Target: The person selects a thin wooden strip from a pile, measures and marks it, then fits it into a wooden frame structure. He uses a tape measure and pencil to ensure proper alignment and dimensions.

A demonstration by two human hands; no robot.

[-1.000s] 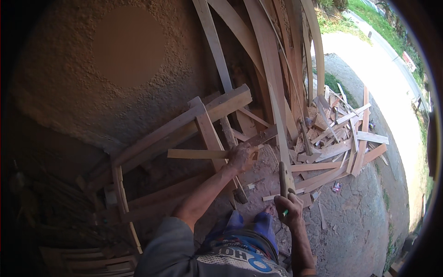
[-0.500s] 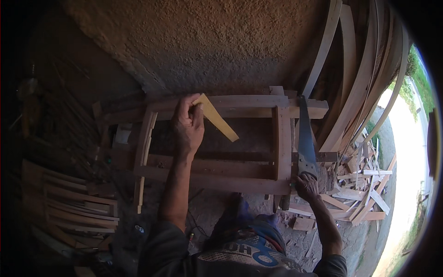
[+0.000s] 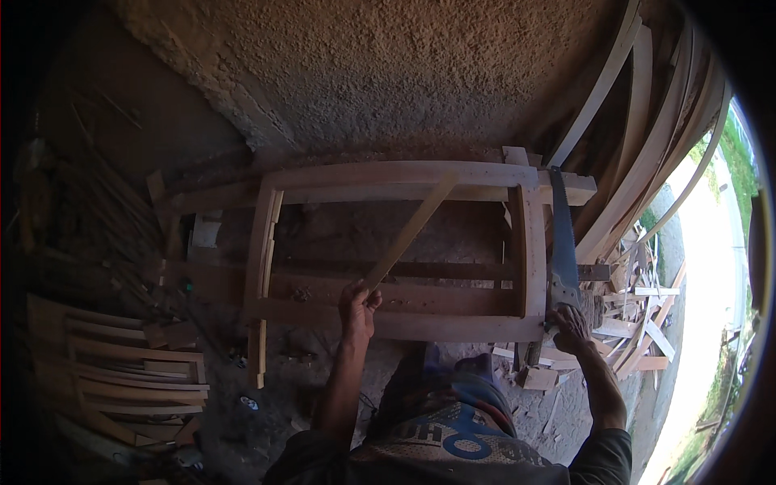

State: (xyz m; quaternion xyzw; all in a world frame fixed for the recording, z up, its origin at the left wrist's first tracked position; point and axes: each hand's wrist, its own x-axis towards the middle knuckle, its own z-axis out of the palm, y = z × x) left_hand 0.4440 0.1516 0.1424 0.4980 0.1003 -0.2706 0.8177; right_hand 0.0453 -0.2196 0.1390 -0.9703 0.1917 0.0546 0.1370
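Observation:
My left hand (image 3: pixel 358 311) is closed around the lower end of a thin yellowish wood strip (image 3: pixel 412 230), which slants up and to the right over a rectangular wooden frame (image 3: pixel 388 327). The strip's far end reaches the frame's far rail; whether it touches I cannot tell. My right hand (image 3: pixel 571 327) grips the handle of a hand saw (image 3: pixel 563 234) at the frame's right end. The blade points away from me, beside the right-hand rail. A notched light wood strip (image 3: pixel 258 352) lies along the frame's left end and sticks out past its near rail.
Long curved boards (image 3: pixel 647 137) lean on the rough wall (image 3: pixel 388 73) at the right. Offcuts (image 3: pixel 638 331) pile up on the floor below them. A slatted wooden piece (image 3: pixel 137 368) lies at the lower left. Wooden beams (image 3: pixel 578 187) lie beneath the frame.
My left hand has drawn nearer to me, and the strip has swung from pointing down-right to pointing up-right. The saw stays in my right hand; the view has shifted slightly.

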